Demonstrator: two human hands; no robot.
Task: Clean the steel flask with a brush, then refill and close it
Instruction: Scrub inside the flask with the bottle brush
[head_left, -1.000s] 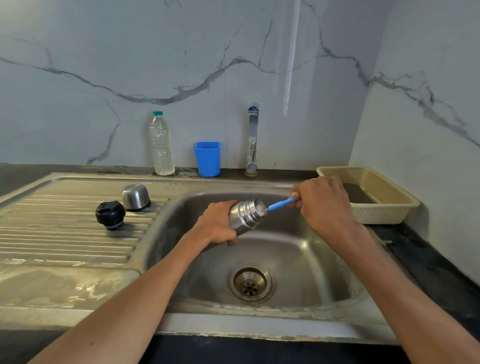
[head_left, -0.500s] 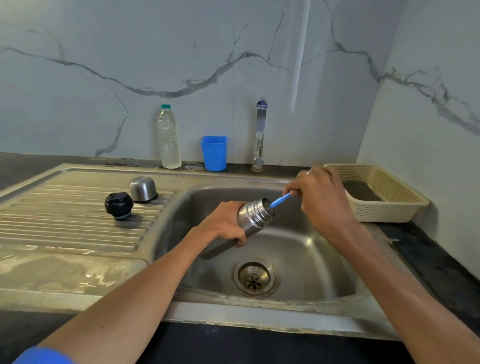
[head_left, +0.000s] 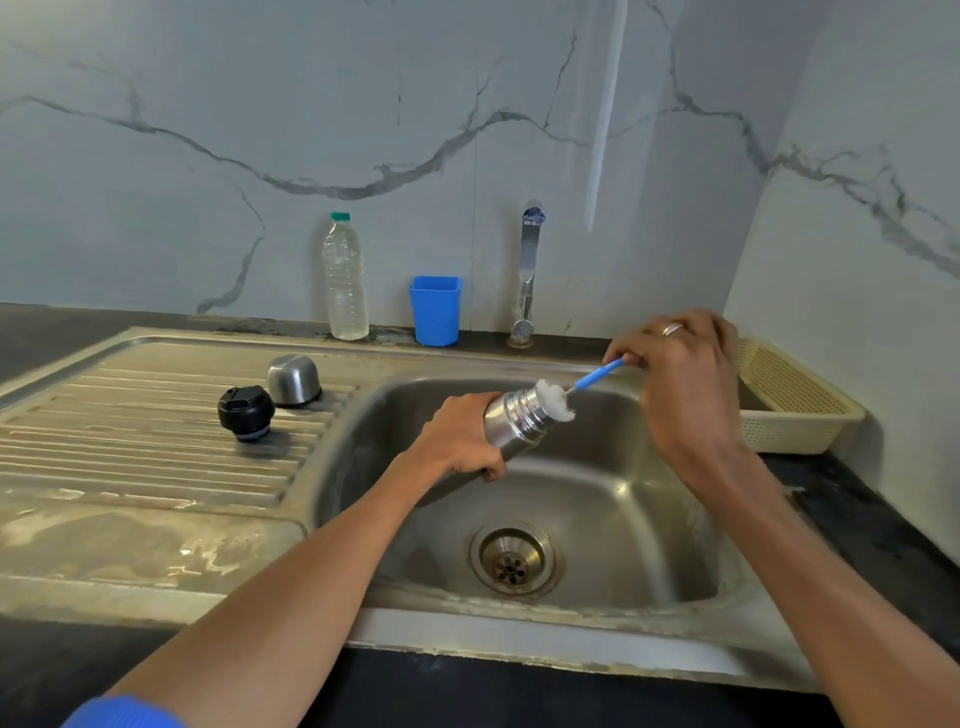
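The flask (head_left: 511, 422) lay tilted over the sink (head_left: 613, 499), its base low toward the person and its open mouth raised up and to the right, so its long axis ran from lower left to upper right. The left hand (head_left: 460, 441) was wrapped round the body of the flask, fingers curled under it. The right hand (head_left: 680, 374) sat just beyond the mouth, on the same line, pinching the blue handle of the brush (head_left: 582, 387); the white bristles stood at the mouth, partly inside. Handle and flask were close to collinear, which I judged to be what the next stroke depended on: the right hand, the nearer of the 2 to the opening, would push or pull along that axis while the left kept the tilt fixed. Any drift off line would likely scrape the wire on the rim. The 2 closures, a black stopper (head_left: 245, 413) and a steel cup (head_left: 294, 379), rested on the draining board (head_left: 130, 447), well apart from both hands, and the water bottle (head_left: 344, 278) stood by the wall.
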